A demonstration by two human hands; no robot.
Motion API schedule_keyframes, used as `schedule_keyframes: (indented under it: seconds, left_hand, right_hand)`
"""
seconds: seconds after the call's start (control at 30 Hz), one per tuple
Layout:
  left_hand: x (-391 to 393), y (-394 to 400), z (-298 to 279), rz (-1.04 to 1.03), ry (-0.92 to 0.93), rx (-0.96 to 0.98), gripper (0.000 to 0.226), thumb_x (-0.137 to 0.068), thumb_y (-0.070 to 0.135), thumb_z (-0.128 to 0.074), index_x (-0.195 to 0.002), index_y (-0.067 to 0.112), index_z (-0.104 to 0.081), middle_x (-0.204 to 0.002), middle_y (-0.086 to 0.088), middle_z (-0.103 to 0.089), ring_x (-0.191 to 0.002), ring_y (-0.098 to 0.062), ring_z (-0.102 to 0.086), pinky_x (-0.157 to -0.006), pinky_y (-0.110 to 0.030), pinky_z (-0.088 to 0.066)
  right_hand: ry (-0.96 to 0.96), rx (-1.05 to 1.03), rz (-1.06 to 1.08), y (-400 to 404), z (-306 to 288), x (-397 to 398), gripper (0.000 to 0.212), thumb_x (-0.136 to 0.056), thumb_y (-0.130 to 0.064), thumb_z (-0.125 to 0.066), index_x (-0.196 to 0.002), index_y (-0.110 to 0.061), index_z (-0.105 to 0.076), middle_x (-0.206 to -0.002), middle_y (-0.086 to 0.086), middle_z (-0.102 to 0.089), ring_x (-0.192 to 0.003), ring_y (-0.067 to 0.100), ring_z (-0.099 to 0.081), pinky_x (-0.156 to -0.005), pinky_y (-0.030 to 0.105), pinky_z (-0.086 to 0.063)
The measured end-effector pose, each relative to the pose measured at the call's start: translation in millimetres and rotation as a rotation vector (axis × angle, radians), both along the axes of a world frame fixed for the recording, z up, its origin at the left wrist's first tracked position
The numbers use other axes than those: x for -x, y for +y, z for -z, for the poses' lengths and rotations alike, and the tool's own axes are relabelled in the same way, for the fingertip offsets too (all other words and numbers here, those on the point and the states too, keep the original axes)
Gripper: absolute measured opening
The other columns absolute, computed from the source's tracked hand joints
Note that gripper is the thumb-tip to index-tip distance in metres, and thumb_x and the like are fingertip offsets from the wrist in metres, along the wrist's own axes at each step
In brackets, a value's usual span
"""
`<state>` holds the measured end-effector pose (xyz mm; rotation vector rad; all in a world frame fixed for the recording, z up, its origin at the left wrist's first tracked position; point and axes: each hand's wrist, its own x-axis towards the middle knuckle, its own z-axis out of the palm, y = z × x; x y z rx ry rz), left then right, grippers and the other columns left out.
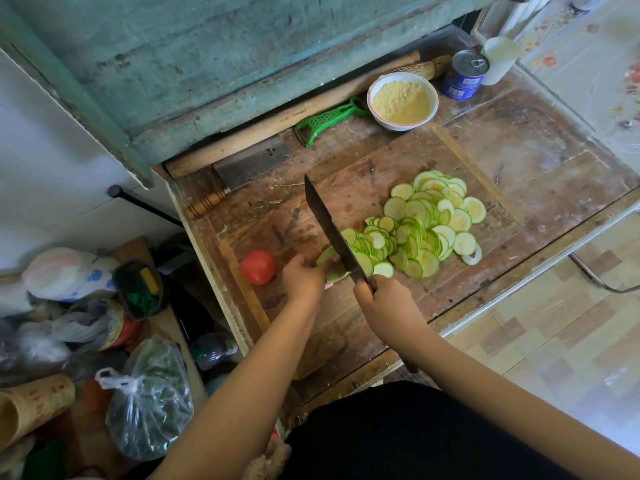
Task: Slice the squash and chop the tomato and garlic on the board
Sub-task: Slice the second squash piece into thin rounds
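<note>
On the worn wooden board [346, 188] my left hand [303, 277] grips the short remaining end of a pale green squash [330, 263]. My right hand [384, 301] holds the handle of a long dark knife [329, 226], whose blade rests against the cut face of that squash end. To the right of the blade lies a spread pile of thin round squash slices [426, 226]. A red tomato [258, 267] sits on the board just left of my left hand. I see no garlic.
A cleaver [249, 168], a long rolling pin [287, 117] and a green peeler [329, 121] lie along the back. A white bowl of yellow flour [402, 100], a blue can [465, 74] and a white cup [500, 58] stand at the back right. Bags and jars crowd the floor left.
</note>
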<state>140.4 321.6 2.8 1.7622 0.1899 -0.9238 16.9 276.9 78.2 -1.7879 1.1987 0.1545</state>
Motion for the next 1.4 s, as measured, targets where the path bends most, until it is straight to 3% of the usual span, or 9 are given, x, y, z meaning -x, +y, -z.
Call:
schedule_keyframes:
  seconds: [0.17, 0.3, 0.37, 0.53, 0.7, 0.8, 0.9, 1.2, 1.4]
  left_hand:
    - [0.4, -0.9, 2.0, -0.01, 0.003, -0.014, 0.029, -0.073, 0.015, -0.081, -0.097, 0.009, -0.065, -0.096, -0.008, -0.069, -0.085, -0.024, -0.068, -0.062, -0.033, -0.058]
    - [1.9, -0.2, 4.0, 0.002, -0.017, -0.02, 0.028, -0.069, 0.019, -0.084, -0.09, 0.017, -0.065, -0.095, -0.006, -0.07, -0.085, -0.022, -0.069, -0.062, -0.032, -0.059]
    - [2.4, -0.3, 3.9, 0.004, -0.02, -0.009, 0.027, -0.07, 0.018, -0.084, -0.088, 0.019, -0.064, -0.095, -0.006, -0.07, -0.085, -0.022, -0.069, -0.066, -0.035, -0.059]
    - [4.0, 2.0, 6.0, 0.023, -0.056, -0.01, 0.032, -0.07, 0.021, -0.083, -0.096, 0.019, -0.066, -0.097, -0.002, -0.07, -0.09, -0.02, -0.067, -0.075, -0.04, -0.059]
    - [4.8, 6.5, 6.0, 0.048, -0.027, 0.03, 0.04, -0.076, 0.014, -0.078, -0.113, 0.015, -0.064, -0.103, -0.002, -0.069, -0.091, -0.016, -0.067, -0.075, -0.032, -0.058]
    - [3.5, 4.0, 1.7, 0.024, -0.003, 0.014, 0.035, -0.076, 0.015, -0.078, -0.109, 0.014, -0.065, -0.1, -0.005, -0.07, -0.086, -0.019, -0.069, -0.06, -0.024, -0.054]
    - [2.6, 2.6, -2.4, 0.01, 0.025, 0.008, 0.029, -0.075, 0.014, -0.08, -0.098, 0.019, -0.063, -0.099, -0.006, -0.07, -0.087, -0.022, -0.069, -0.056, -0.022, -0.054]
    - [0.0, 3.4, -4.2, -0.019, 0.081, 0.053, 0.032, -0.074, 0.012, -0.08, -0.102, 0.013, -0.064, -0.104, -0.009, -0.068, -0.092, -0.022, -0.067, -0.068, -0.027, -0.058]
    - [-0.2, 3.1, -2.4, -0.032, 0.105, 0.072, 0.036, -0.072, 0.01, -0.081, -0.102, 0.012, -0.062, -0.108, -0.011, -0.067, -0.095, -0.024, -0.066, -0.065, -0.027, -0.057]
  right_hand:
    - [0.033, -0.011, -0.009, -3.2, 6.1, -6.4, 0.036, -0.095, -0.029, -0.042, -0.064, -0.009, -0.039, -0.057, 0.004, -0.042, -0.055, 0.02, -0.039, -0.05, 0.031, -0.03]
    - [0.064, -0.038, 0.002, -7.6, 11.5, -13.1, 0.034, -0.094, -0.03, -0.041, -0.068, -0.009, -0.045, -0.06, 0.005, -0.048, -0.056, 0.024, -0.048, -0.059, 0.04, -0.051]
    - [0.075, -0.053, 0.001, -9.9, 13.5, -16.6, 0.032, -0.094, -0.03, -0.041, -0.071, -0.009, -0.047, -0.062, 0.006, -0.05, -0.055, 0.024, -0.049, -0.06, 0.042, -0.053]
    - [0.056, -0.044, 0.017, -7.1, 21.6, -12.6, 0.032, -0.094, -0.029, -0.043, -0.071, -0.007, -0.047, -0.062, 0.006, -0.049, -0.059, 0.024, -0.048, -0.056, 0.033, -0.041]
    - [0.001, -0.059, 0.036, -10.5, 17.6, -10.4, 0.033, -0.093, -0.03, -0.045, -0.066, -0.011, -0.044, -0.057, 0.004, -0.046, -0.049, 0.023, -0.045, -0.052, 0.034, -0.044]
    - [-0.032, -0.037, 0.046, -8.9, 12.6, -5.5, 0.033, -0.091, -0.03, -0.045, -0.066, -0.009, -0.041, -0.057, 0.005, -0.041, -0.05, 0.022, -0.04, -0.05, 0.033, -0.041]
    - [-0.064, -0.002, 0.04, -7.0, 6.0, 0.8, 0.036, -0.091, -0.03, -0.046, -0.063, -0.01, -0.038, -0.055, 0.004, -0.038, -0.05, 0.021, -0.037, -0.05, 0.033, -0.039]
    - [-0.089, 0.039, 0.046, -3.6, -3.1, 12.7, 0.038, -0.091, -0.026, -0.046, -0.06, -0.011, -0.032, -0.052, 0.001, -0.032, -0.048, 0.018, -0.031, -0.049, 0.03, -0.034]
    - [-0.1, 0.047, 0.024, -1.2, -8.1, 16.0, 0.038, -0.092, -0.024, -0.047, -0.06, -0.011, -0.031, -0.053, 0.001, -0.029, -0.047, 0.015, -0.025, -0.047, 0.027, -0.021]
